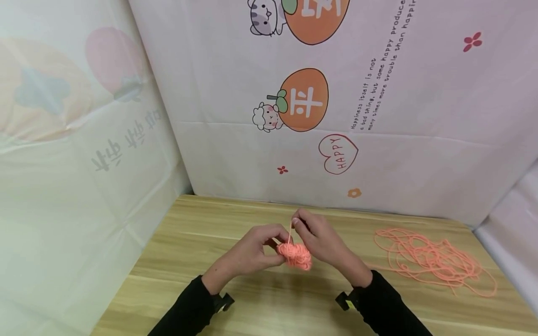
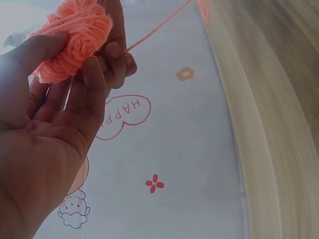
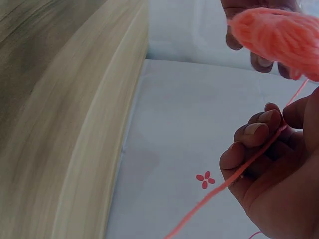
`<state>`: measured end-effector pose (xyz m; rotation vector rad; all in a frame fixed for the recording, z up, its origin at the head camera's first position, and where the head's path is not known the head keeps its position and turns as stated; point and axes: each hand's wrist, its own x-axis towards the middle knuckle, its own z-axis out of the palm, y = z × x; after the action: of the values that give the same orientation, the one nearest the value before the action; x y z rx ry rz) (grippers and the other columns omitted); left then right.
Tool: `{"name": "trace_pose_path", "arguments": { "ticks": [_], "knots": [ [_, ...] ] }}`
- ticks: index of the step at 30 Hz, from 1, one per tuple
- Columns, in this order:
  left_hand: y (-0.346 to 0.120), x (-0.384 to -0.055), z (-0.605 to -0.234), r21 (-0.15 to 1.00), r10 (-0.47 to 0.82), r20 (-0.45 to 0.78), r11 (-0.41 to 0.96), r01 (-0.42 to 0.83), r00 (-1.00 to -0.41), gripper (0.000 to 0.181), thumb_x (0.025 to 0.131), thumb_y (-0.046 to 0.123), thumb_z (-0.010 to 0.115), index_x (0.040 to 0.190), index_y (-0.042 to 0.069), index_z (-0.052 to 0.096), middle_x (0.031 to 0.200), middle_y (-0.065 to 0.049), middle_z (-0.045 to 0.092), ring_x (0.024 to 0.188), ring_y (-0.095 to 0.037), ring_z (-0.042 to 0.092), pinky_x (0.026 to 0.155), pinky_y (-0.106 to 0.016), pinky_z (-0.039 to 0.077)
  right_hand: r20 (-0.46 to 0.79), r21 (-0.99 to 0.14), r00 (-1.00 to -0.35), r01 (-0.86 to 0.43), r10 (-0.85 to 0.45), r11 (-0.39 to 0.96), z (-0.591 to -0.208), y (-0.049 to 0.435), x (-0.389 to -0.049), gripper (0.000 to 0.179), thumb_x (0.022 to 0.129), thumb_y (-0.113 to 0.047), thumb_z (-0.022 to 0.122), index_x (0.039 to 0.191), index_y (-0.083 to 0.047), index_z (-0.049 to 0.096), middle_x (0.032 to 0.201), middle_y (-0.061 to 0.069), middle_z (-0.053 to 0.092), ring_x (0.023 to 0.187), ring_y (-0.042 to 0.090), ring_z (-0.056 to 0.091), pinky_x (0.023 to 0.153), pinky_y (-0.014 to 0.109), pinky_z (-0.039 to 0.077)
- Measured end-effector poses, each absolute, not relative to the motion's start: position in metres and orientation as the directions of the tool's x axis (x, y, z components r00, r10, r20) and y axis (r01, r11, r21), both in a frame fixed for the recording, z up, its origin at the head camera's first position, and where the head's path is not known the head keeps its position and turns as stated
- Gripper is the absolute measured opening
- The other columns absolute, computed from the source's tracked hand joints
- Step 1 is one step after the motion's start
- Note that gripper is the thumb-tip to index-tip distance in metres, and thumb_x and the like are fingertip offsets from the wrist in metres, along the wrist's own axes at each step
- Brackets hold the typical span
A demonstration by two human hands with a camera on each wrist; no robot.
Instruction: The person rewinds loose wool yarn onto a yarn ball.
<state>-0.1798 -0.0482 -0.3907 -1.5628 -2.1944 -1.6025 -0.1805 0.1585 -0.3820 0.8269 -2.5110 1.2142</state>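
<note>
A small wound ball of coral yarn [image 1: 296,256] is gripped between the thumb and fingers of my left hand [image 1: 251,252], above the table. To its right, my right hand [image 1: 322,235] pinches a strand of the same yarn, drawn taut from the ball up to the fingertips. In the right wrist view the yarn strand [image 3: 203,203] runs across the curled fingers and trails off below. Thumb and fingertips of the left hand press into the bundle [image 2: 82,40] in the left wrist view.
A loose heap of coral yarn [image 1: 437,259] lies on the right side of the wooden table [image 1: 168,280], with a strand leading towards the right forearm. A printed cloth [image 1: 227,158] hangs behind the table, and another white cloth [image 1: 84,210] hangs on the left.
</note>
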Motion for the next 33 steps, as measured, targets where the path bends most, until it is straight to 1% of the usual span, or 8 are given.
{"name": "trace_pose_path", "arguments": {
  "ticks": [5,11,14,18,23,28,30,33],
  "knots": [
    [-0.048,-0.180,-0.390,0.713,0.674,0.523,-0.010,0.701,-0.521,0.023,0.083,-0.004,0.070,0.099,0.010,0.062,0.098,0.001,0.062,0.090,-0.011,0.060,0.071,-0.032,0.058,0.424,-0.660,-0.820,-0.570,-0.384,0.489,-0.382,0.160,-0.181,0.020,0.103,-0.001,0.045,0.089,-0.012,0.057,0.058,0.000,0.042,0.047,0.007,0.033,0.046,0.022,0.031],
    [-0.049,-0.179,-0.385,0.720,0.628,0.535,0.010,0.694,-0.565,0.024,0.081,-0.008,0.071,0.098,0.007,0.063,0.095,-0.002,0.063,0.087,-0.014,0.061,0.068,-0.033,0.058,0.418,-0.662,-0.825,-0.563,-0.380,0.495,-0.419,0.171,-0.203,0.019,0.106,-0.017,0.044,0.091,-0.018,0.057,0.066,-0.004,0.048,0.052,0.010,0.039,0.048,0.023,0.034],
    [-0.050,-0.180,-0.386,0.723,0.599,0.547,0.014,0.690,-0.585,0.025,0.081,-0.008,0.071,0.099,0.007,0.063,0.095,-0.002,0.063,0.086,-0.015,0.061,0.068,-0.034,0.058,0.405,-0.671,-0.830,-0.555,-0.384,0.493,-0.429,0.172,-0.206,0.021,0.106,-0.024,0.044,0.091,-0.019,0.058,0.068,-0.005,0.050,0.054,0.010,0.043,0.048,0.024,0.037],
    [-0.051,-0.182,-0.387,0.727,0.560,0.557,0.030,0.686,-0.614,0.024,0.082,-0.007,0.071,0.100,0.007,0.062,0.096,-0.002,0.063,0.086,-0.015,0.061,0.067,-0.034,0.058,0.379,-0.691,-0.839,-0.537,-0.389,0.484,-0.437,0.172,-0.204,0.017,0.103,-0.029,0.050,0.090,-0.022,0.058,0.067,-0.006,0.051,0.054,0.009,0.044,0.047,0.024,0.038],
    [-0.052,-0.184,-0.387,0.736,0.509,0.567,0.040,0.676,-0.647,0.025,0.081,-0.008,0.072,0.099,0.006,0.061,0.095,-0.003,0.063,0.085,-0.017,0.061,0.066,-0.037,0.058,0.337,-0.695,-0.864,-0.496,-0.374,0.520,-0.441,0.169,-0.199,0.010,0.101,-0.022,0.054,0.093,-0.024,0.060,0.064,-0.007,0.047,0.054,0.007,0.042,0.047,0.023,0.038],
    [-0.053,-0.187,-0.387,0.748,0.470,0.570,0.044,0.663,-0.674,0.026,0.080,-0.009,0.072,0.099,0.005,0.061,0.095,-0.003,0.063,0.085,-0.018,0.062,0.066,-0.038,0.058,0.327,-0.678,-0.862,-0.500,-0.388,0.538,-0.445,0.167,-0.194,0.015,0.103,-0.017,0.050,0.106,-0.019,0.065,0.061,-0.008,0.043,0.050,0.005,0.039,0.046,0.024,0.038],
    [-0.053,-0.188,-0.387,0.753,0.456,0.569,0.045,0.656,-0.684,0.027,0.080,-0.009,0.072,0.099,0.005,0.060,0.095,-0.003,0.063,0.085,-0.018,0.062,0.066,-0.038,0.058,0.324,-0.670,-0.855,-0.510,-0.405,0.540,-0.447,0.166,-0.191,0.017,0.104,-0.018,0.048,0.109,-0.017,0.065,0.063,-0.009,0.047,0.051,0.005,0.042,0.048,0.024,0.041],
    [-0.053,-0.189,-0.388,0.758,0.432,0.572,0.046,0.650,-0.697,0.026,0.080,-0.009,0.072,0.099,0.004,0.060,0.095,-0.004,0.063,0.085,-0.019,0.062,0.066,-0.038,0.058,0.315,-0.656,-0.848,-0.519,-0.426,0.549,-0.449,0.163,-0.187,0.017,0.104,-0.017,0.046,0.106,-0.018,0.063,0.071,-0.011,0.054,0.055,0.005,0.045,0.050,0.024,0.044]
  ]
}}
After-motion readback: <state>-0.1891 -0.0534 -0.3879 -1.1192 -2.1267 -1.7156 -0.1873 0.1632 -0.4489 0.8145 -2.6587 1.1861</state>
